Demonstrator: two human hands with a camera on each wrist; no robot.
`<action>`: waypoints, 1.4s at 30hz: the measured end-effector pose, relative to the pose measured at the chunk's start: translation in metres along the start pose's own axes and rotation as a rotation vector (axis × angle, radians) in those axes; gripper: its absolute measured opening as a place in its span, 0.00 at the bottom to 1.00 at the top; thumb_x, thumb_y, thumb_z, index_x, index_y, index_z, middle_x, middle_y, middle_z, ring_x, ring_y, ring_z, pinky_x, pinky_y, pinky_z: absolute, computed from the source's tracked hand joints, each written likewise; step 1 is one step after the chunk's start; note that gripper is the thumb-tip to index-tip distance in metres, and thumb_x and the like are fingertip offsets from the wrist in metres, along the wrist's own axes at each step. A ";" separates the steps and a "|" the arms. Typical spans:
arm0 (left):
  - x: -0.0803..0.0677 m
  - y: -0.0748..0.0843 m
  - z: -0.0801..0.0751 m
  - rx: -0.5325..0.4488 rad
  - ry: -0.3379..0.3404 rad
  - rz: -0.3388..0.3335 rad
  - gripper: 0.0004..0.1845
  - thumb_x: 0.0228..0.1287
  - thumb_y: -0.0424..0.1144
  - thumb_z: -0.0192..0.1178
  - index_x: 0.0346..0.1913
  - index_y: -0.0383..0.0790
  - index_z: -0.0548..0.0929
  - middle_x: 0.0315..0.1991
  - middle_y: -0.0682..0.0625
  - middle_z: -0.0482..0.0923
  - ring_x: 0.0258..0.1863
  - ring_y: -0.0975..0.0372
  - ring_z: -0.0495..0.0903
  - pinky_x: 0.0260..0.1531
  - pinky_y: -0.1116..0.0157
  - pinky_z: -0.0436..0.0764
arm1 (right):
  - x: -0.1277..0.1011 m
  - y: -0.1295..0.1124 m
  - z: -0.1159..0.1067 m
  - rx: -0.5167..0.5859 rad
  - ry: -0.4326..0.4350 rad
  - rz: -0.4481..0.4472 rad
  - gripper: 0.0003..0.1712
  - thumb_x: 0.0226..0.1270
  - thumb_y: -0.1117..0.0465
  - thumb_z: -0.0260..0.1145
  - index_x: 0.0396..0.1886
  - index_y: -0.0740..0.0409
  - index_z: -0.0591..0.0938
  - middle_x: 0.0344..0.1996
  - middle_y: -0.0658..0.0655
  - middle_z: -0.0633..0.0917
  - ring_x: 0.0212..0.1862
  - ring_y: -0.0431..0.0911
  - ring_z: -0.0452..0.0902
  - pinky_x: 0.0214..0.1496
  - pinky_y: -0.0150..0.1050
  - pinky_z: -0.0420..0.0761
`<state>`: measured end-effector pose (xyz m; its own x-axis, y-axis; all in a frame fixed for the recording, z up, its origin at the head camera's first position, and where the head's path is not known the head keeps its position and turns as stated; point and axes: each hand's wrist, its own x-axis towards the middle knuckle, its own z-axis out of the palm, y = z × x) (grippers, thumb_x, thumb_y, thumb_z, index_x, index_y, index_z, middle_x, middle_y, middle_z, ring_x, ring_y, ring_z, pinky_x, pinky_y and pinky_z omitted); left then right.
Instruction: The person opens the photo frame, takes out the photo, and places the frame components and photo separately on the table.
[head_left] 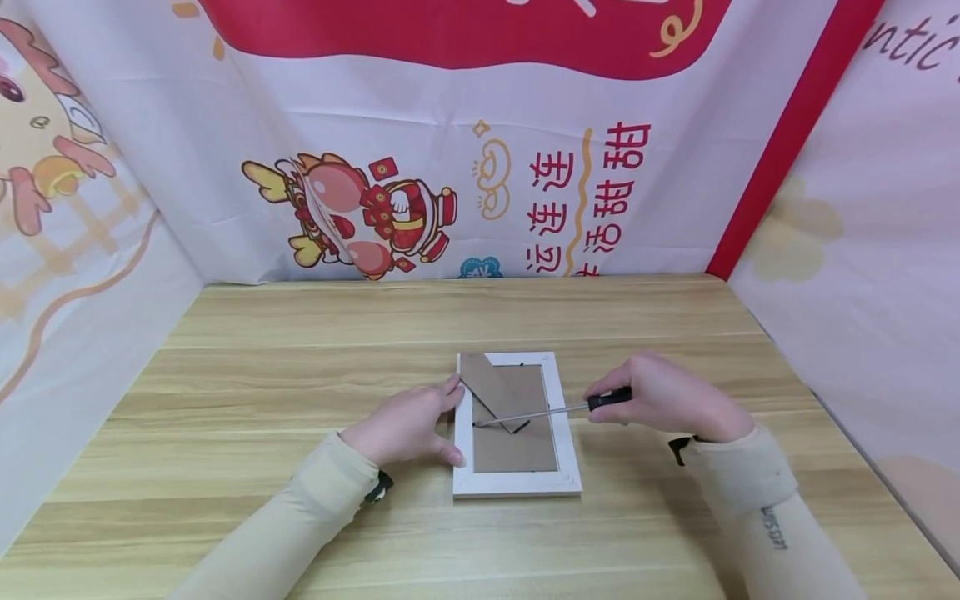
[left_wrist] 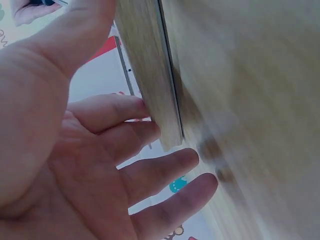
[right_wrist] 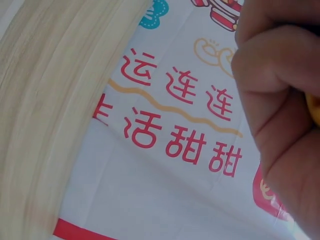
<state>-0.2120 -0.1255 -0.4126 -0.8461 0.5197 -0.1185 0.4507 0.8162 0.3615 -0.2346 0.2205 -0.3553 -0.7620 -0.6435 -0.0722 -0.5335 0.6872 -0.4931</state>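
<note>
A white picture frame point(head_left: 567, 454) lies on the wooden table with its brown backing point(head_left: 517, 454) up. A brown stand leg point(head_left: 487, 383) slants over the backing. My left hand point(head_left: 408, 423) rests against the frame's left edge, thumb near the lower corner; its fingers look fairly straight and spread in the left wrist view. My right hand point(head_left: 667, 396) grips the black handle of a screwdriver point(head_left: 536, 413). Its thin metal shaft crosses the frame, with the tip by a small dark tab at the backing's left side. In the right wrist view, a yellow bit shows beside the curled fingers point(right_wrist: 285, 95).
The wooden tabletop point(head_left: 300, 367) stretches around the frame. A printed white and red cloth point(head_left: 420, 108) hangs behind the table, with more printed cloth at left and right. Small black dots and tabs sit along the backing's edge.
</note>
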 end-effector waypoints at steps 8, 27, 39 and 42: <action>0.000 -0.003 0.001 -0.011 0.012 0.026 0.54 0.44 0.57 0.77 0.71 0.32 0.67 0.74 0.36 0.57 0.67 0.47 0.67 0.65 0.54 0.69 | 0.000 -0.024 -0.004 -0.084 0.036 -0.085 0.13 0.60 0.49 0.75 0.41 0.49 0.91 0.33 0.40 0.87 0.31 0.30 0.79 0.34 0.32 0.81; 0.002 -0.003 0.003 -0.005 0.009 0.023 0.56 0.43 0.57 0.77 0.72 0.31 0.66 0.73 0.36 0.57 0.67 0.46 0.68 0.63 0.52 0.70 | 0.052 -0.127 -0.046 -0.365 -0.157 -0.006 0.10 0.53 0.59 0.79 0.17 0.49 0.87 0.14 0.42 0.79 0.19 0.36 0.70 0.24 0.34 0.74; 0.003 -0.004 0.002 -0.014 0.005 0.007 0.55 0.43 0.57 0.77 0.72 0.33 0.66 0.74 0.38 0.58 0.66 0.47 0.70 0.62 0.53 0.72 | 0.090 -0.180 -0.054 -0.604 -0.258 0.027 0.13 0.50 0.58 0.81 0.27 0.55 0.83 0.21 0.48 0.82 0.26 0.44 0.76 0.30 0.37 0.80; 0.002 -0.004 0.002 -0.021 0.008 0.032 0.55 0.43 0.56 0.77 0.72 0.31 0.66 0.73 0.37 0.59 0.66 0.47 0.70 0.62 0.53 0.72 | 0.097 -0.194 -0.051 -0.678 -0.269 0.005 0.14 0.50 0.58 0.81 0.32 0.55 0.84 0.23 0.48 0.82 0.29 0.45 0.76 0.29 0.37 0.80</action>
<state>-0.2154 -0.1272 -0.4162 -0.8337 0.5431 -0.0996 0.4712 0.7938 0.3845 -0.2241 0.0420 -0.2227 -0.6948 -0.6406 -0.3270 -0.7070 0.6918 0.1470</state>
